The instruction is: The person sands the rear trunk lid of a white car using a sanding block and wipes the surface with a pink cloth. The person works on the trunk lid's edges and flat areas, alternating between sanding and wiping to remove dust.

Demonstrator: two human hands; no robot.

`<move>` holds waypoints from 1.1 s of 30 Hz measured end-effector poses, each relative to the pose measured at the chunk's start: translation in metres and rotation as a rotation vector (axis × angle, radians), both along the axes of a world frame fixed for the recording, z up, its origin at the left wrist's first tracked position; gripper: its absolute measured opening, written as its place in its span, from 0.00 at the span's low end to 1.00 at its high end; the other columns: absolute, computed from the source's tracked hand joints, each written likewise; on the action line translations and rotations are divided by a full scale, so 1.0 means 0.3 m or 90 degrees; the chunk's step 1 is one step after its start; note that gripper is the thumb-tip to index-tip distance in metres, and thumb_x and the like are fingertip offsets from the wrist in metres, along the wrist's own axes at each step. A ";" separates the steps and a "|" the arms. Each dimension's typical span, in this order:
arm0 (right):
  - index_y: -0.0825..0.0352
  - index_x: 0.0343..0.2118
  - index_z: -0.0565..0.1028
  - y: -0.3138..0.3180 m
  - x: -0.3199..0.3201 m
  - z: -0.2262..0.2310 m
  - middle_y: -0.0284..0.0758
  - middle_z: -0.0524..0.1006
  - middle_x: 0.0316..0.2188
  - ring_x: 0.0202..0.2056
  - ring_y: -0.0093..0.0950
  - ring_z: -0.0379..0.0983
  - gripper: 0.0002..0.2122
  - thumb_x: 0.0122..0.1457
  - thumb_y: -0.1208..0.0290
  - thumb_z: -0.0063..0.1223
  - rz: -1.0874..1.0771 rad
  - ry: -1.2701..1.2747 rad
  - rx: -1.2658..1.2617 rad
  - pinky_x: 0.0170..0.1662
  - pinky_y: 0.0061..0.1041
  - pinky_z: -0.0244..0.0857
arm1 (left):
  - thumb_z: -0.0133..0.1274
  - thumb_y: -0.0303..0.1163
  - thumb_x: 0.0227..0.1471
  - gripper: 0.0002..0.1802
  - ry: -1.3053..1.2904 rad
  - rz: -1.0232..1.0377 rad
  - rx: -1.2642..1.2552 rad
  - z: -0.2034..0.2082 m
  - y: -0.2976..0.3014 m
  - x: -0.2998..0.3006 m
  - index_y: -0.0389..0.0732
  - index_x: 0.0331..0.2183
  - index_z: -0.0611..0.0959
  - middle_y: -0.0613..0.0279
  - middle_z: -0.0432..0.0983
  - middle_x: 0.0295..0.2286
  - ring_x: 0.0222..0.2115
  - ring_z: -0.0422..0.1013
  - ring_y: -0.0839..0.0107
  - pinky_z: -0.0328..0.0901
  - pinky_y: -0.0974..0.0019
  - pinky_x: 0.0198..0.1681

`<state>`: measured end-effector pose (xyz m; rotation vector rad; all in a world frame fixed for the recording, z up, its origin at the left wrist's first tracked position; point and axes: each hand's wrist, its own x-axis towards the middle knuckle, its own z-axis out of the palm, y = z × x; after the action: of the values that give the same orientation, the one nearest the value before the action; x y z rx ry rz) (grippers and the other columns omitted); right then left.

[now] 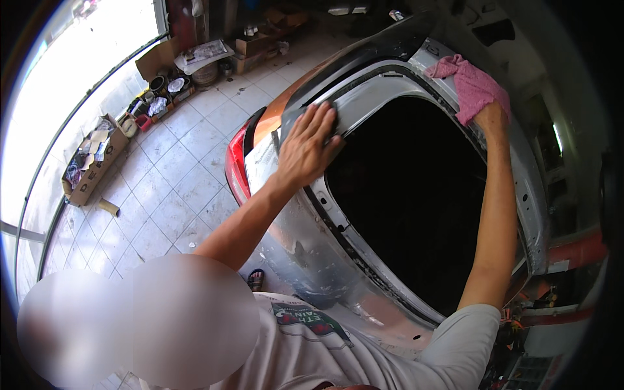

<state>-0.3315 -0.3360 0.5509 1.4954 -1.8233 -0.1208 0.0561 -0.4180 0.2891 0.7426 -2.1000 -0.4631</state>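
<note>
My left hand (308,144) lies over a dark flat pad (335,122) on the edge of a car's body, its fingers stretched out and close together. Most of the pad is hidden under the fingers; it may be sandpaper. Further right, my right hand (493,117) is wrapped in a pink cloth (474,86) that rests on a grey panel edge. Between my arms is a large dark opening (406,201) framed by the grey car body (305,244), which shows patchy, scuffed paint. A red tail light (238,159) sits at the car's left corner.
Dusty white tiles (172,179) cover the floor at left. Along the glass wall stand a cardboard box of rags (97,166) and several cans and containers (159,97). A grey metal panel with holes (530,201) rises on the right. A sandalled foot (256,279) shows beside the car.
</note>
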 end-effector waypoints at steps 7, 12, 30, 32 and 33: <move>0.62 0.59 0.77 -0.023 0.122 -0.005 0.49 0.78 0.57 0.59 0.49 0.73 0.28 0.60 0.49 0.63 -0.058 -0.049 -0.056 0.62 0.40 0.67 | 0.42 0.45 0.73 0.33 0.154 0.016 0.034 0.195 -0.077 -0.241 0.27 0.64 0.72 0.36 0.62 0.67 0.72 0.53 0.47 0.46 0.49 0.76; 0.62 0.59 0.77 -0.092 0.091 -0.026 0.49 0.78 0.57 0.59 0.49 0.73 0.28 0.60 0.49 0.63 -0.016 -0.023 -0.026 0.62 0.40 0.67 | 0.42 0.47 0.74 0.33 0.168 -0.018 0.012 0.296 -0.147 -0.336 0.29 0.64 0.73 0.40 0.63 0.68 0.72 0.54 0.49 0.48 0.50 0.75; 0.62 0.58 0.78 -0.079 0.097 0.007 0.49 0.78 0.57 0.59 0.50 0.73 0.28 0.61 0.49 0.62 -0.100 -0.028 0.034 0.62 0.40 0.67 | 0.42 0.51 0.73 0.36 0.052 0.079 0.066 0.013 -0.074 -0.038 0.32 0.68 0.68 0.40 0.60 0.69 0.72 0.53 0.47 0.47 0.51 0.76; 0.62 0.58 0.78 -0.073 0.073 0.000 0.49 0.78 0.57 0.59 0.50 0.73 0.27 0.61 0.49 0.62 -0.122 -0.033 0.050 0.62 0.40 0.67 | 0.46 0.51 0.71 0.37 -0.052 0.137 0.089 -0.115 0.076 0.148 0.33 0.69 0.67 0.43 0.60 0.69 0.72 0.52 0.48 0.47 0.51 0.76; 0.61 0.58 0.78 -0.045 -0.047 -0.002 0.48 0.79 0.57 0.59 0.51 0.73 0.27 0.62 0.48 0.60 -0.058 -0.029 0.016 0.61 0.41 0.67 | 0.49 0.51 0.70 0.38 -0.103 0.136 0.065 -0.180 0.165 0.192 0.34 0.69 0.67 0.45 0.60 0.70 0.73 0.52 0.50 0.45 0.48 0.76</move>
<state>-0.3456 -0.3496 0.5504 1.4435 -1.9333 -0.1551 0.1137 -0.3684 0.2352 1.0827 -2.1272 -0.4054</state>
